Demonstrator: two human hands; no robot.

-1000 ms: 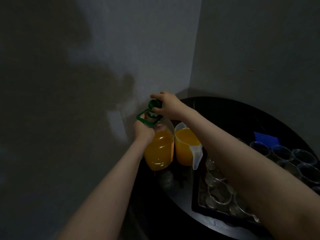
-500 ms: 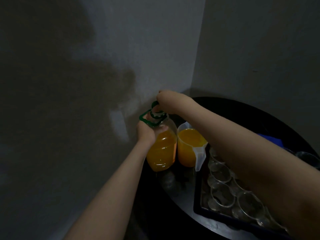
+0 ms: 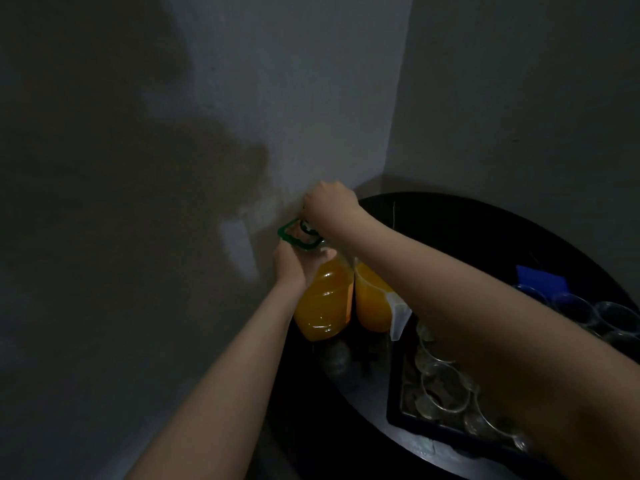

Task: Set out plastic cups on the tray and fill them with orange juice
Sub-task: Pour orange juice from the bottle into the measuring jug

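Observation:
A big clear bottle of orange juice (image 3: 323,303) with a green carry handle (image 3: 298,237) stands at the table's left edge, by the wall. My left hand (image 3: 290,266) grips the bottle's neck just under the handle. My right hand (image 3: 330,202) is closed over the bottle's top and hides the green cap. Right beside the bottle stands a clear jug of orange juice (image 3: 371,306) with a white handle. A dark tray (image 3: 396,403) holds several empty clear plastic cups (image 3: 445,389), partly hidden by my right forearm.
The round black table (image 3: 450,223) fits into a corner between two grey walls. Several more clear cups (image 3: 588,311) and a blue object (image 3: 540,282) sit at the right. The room is dim.
My right hand has turned and settled down over the cap, which showed a second ago and is now hidden. The left hand keeps its hold on the neck.

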